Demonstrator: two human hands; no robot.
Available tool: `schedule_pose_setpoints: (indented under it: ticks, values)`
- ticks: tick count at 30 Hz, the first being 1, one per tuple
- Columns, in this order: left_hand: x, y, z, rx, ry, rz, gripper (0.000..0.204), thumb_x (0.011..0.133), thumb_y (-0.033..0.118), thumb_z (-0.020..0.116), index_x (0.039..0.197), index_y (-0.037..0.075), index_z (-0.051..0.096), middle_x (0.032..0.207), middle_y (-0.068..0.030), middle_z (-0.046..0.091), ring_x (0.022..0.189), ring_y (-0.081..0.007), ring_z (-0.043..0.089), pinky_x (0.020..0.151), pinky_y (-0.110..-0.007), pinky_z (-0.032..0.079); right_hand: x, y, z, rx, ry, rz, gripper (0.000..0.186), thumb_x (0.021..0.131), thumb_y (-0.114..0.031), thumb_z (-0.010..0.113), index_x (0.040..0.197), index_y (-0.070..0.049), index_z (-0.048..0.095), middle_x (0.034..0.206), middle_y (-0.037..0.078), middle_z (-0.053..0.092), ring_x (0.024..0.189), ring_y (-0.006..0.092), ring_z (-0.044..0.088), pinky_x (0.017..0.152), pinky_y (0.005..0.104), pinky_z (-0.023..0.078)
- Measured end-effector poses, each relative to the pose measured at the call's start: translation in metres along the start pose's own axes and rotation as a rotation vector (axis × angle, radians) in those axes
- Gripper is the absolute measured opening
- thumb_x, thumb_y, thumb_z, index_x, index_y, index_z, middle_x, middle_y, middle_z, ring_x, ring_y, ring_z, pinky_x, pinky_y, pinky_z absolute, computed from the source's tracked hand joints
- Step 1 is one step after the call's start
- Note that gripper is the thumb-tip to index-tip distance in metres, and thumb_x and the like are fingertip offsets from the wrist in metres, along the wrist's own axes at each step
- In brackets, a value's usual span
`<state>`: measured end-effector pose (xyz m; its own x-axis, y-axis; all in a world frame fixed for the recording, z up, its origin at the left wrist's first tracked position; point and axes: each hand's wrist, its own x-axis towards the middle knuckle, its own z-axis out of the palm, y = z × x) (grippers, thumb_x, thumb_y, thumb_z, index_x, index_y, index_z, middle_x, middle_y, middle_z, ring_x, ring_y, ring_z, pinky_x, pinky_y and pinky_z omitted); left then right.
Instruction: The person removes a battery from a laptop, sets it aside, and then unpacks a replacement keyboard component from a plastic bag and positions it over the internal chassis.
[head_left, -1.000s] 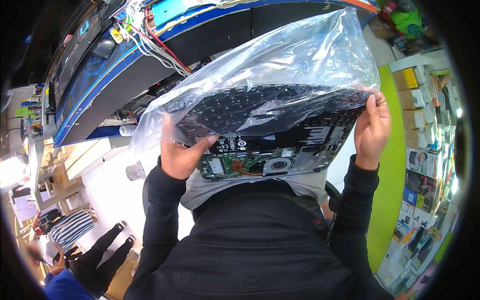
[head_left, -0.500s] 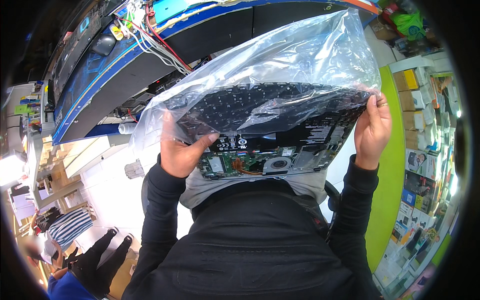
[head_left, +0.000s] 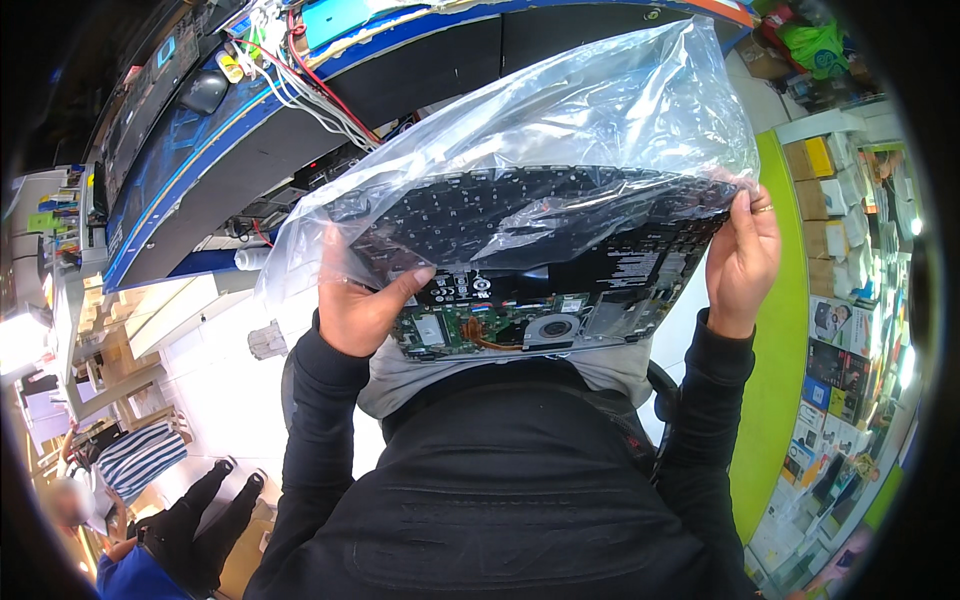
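Hands (head_left: 355,310) gripping | laptop base (head_left: 575,285) — long axis left-right | fan (head_left: 553,328) bodyward — tilt unclear

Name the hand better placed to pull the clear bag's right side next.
Right hand, probably: it pinches the clear bag there, while the left hand grips the left edge of the laptop.

Clear bag (head_left: 600,110) over black keyboard (head_left: 440,212)

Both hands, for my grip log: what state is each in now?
Left hand: closed on the left end of the keyboard.
Right hand: pinching the clear bag near the keyboard.
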<state>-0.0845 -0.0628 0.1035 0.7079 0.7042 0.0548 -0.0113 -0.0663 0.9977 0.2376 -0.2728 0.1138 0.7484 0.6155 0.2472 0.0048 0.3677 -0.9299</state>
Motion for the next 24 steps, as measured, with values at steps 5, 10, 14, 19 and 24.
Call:
schedule_pose_setpoints:
  ticks: [5, 10, 14, 19, 24]
  values:
    - [0.0, -0.001, 0.0, 0.004, 0.011, -0.008, 0.065, 0.081, -0.013, 0.075, 0.137, -0.002, 0.043, 0.123, -0.0143, 0.064, 0.111, -0.021, 0.064, 0.099, -0.035, 0.051, -0.001, 0.001, 0.0, 0.006, -0.016, 0.003, 0.02, 0.107, -0.009, 0.049, 0.117, 0.004, 0.061, 0.118, 0.015, 0.067, 0.111, 0.0183, 0.061, 0.103, 0.0328, 0.043]
    - [-0.001, 0.0, 0.0, 0.0, 0.021, -0.013, 0.068, 0.08, -0.013, 0.075, 0.139, -0.002, 0.042, 0.122, -0.0143, 0.064, 0.111, -0.0205, 0.064, 0.098, -0.034, 0.052, 0.0, -0.002, 0.006, -0.021, 0.02, 0.024, 0.02, 0.107, -0.01, 0.05, 0.116, 0.003, 0.062, 0.116, 0.013, 0.068, 0.109, 0.0172, 0.061, 0.102, 0.0324, 0.043]
    - [0.001, 0.003, -0.002, 0.049, 0.002, -0.037, 0.071, 0.079, -0.012, 0.077, 0.14, -0.002, 0.04, 0.122, -0.014, 0.064, 0.11, -0.0201, 0.065, 0.097, -0.034, 0.053, 0.001, 0.008, 0.0, -0.104, 0.045, 0.019, 0.017, 0.106, -0.01, 0.054, 0.115, 0.002, 0.063, 0.112, 0.008, 0.068, 0.104, 0.0134, 0.06, 0.098, 0.029, 0.044]
    - [0.0, 0.003, -0.002, -0.011, 0.011, -0.047, 0.07, 0.081, -0.01, 0.077, 0.14, -0.002, 0.04, 0.12, -0.0132, 0.064, 0.106, -0.0191, 0.065, 0.094, -0.034, 0.054, 0.005, 0.008, 0.004, -0.117, 0.062, 0.033, 0.014, 0.105, -0.01, 0.058, 0.113, 0.0, 0.064, 0.109, 0.005, 0.068, 0.1, 0.0104, 0.06, 0.095, 0.0264, 0.045]
    - [0.001, -0.002, -0.003, -0.059, 0.058, -0.042, 0.066, 0.082, -0.008, 0.078, 0.139, -0.002, 0.045, 0.121, -0.0121, 0.065, 0.107, -0.0183, 0.065, 0.094, -0.032, 0.053, 0.006, 0.008, -0.002, -0.132, 0.039, 0.023, 0.015, 0.105, -0.011, 0.058, 0.114, -0.001, 0.065, 0.109, 0.005, 0.068, 0.1, 0.0107, 0.06, 0.095, 0.0273, 0.046]
